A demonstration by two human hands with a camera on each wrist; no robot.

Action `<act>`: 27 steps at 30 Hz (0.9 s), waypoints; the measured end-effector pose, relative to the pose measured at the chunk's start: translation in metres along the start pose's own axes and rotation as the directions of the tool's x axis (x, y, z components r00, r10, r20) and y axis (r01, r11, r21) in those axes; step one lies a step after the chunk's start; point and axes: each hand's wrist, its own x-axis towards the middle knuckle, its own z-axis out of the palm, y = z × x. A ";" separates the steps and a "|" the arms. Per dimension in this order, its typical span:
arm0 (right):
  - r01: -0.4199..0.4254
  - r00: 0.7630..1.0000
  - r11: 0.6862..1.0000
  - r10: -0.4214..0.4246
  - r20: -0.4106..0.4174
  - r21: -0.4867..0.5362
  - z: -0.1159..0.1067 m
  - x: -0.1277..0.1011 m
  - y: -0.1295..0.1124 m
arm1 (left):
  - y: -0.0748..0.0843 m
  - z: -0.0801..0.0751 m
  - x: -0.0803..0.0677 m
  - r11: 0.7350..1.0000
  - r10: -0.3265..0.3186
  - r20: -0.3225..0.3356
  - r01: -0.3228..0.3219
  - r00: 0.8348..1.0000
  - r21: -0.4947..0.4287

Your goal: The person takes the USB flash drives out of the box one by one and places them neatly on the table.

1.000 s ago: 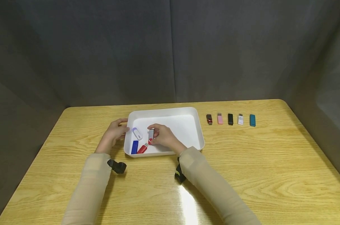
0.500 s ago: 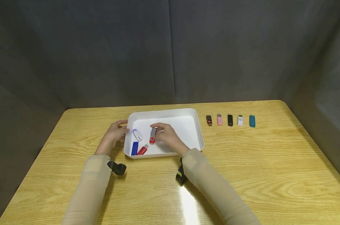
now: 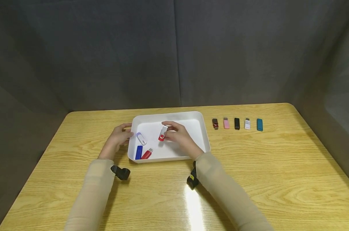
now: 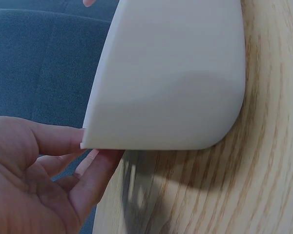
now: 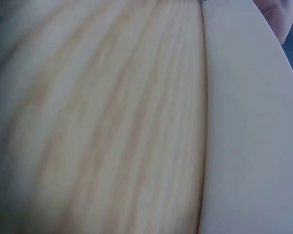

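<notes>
Inside a white plastic tray [image 3: 189, 150] on the table, my right hand [image 3: 178, 134] pinches a red-and-silver swivel USB stick [image 3: 163, 133] between thumb and fingers, tilted above the tray floor. My left hand [image 3: 119, 136] grips the tray's left side, its thumb at the rim and the fingers along the outside; the left wrist view shows this hand [image 4: 49, 170] at the tray's corner. Also in the tray lie a white-and-purple USB stick [image 3: 141, 139], a blue one [image 3: 138, 152] and a red one [image 3: 147, 153] with its plug showing. The right wrist view misses the pinched stick.
Right of the tray a row of USB sticks lies on the wooden table [image 3: 249, 166]: a dark red one [image 3: 215, 124], a pink one [image 3: 226, 123], a black one [image 3: 237, 124], a white one [image 3: 247, 124] and a teal one [image 3: 259, 124]. Dark curtains [image 3: 105, 57] enclose the table.
My right hand has lifted the red-and-silver USB stick away from the red one and moved it rightward and back over the tray. My left hand stays at the tray's side.
</notes>
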 end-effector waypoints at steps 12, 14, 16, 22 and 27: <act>0.001 1.000 1.000 -0.001 -0.003 -0.007 -0.012 -0.008 -0.012 | 0.000 0.000 -0.001 1.000 0.004 -0.003 -0.004 1.000 0.009; 0.004 1.000 1.000 -0.004 -0.003 -0.003 -0.014 -0.010 -0.014 | 0.000 0.000 -0.001 1.000 -0.001 -0.007 0.001 1.000 0.008; 0.009 1.000 1.000 -0.009 -0.007 0.012 -0.017 -0.011 -0.015 | 0.000 0.000 -0.001 1.000 -0.002 -0.007 0.002 1.000 0.011; 0.016 0.999 0.999 -0.015 -0.034 0.034 -0.030 -0.014 -0.021 | 0.000 0.000 0.000 1.000 -0.007 -0.006 0.007 1.000 0.014; 0.003 0.998 0.999 0.000 -0.065 0.044 -0.042 -0.015 -0.024 | 0.000 0.000 -0.001 1.000 -0.005 -0.008 0.005 1.000 0.023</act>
